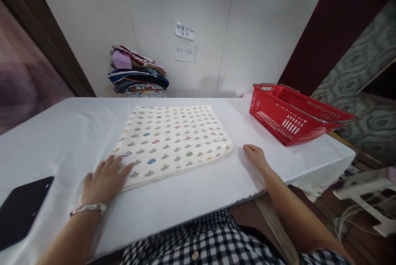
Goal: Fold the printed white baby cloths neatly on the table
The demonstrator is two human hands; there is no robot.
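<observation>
A folded cream cloth [173, 141] printed with small grey, red, blue and green mushroom shapes lies flat on the white-covered table [188, 203] in front of me. At its near left corner, my left hand [103, 180] rests palm down, fingers spread, with the fingertips on the cloth's edge. My right hand [256, 157] lies on the table just right of the cloth, apart from it. Its fingers are curled in, and nothing shows in them.
A red plastic basket [278, 118] with metal handles stands at the right. Against the back wall sits a stack of folded fabrics [139, 73]. A black flat device [23, 211] lies at the left. A white stool [368, 195] stands right of the table.
</observation>
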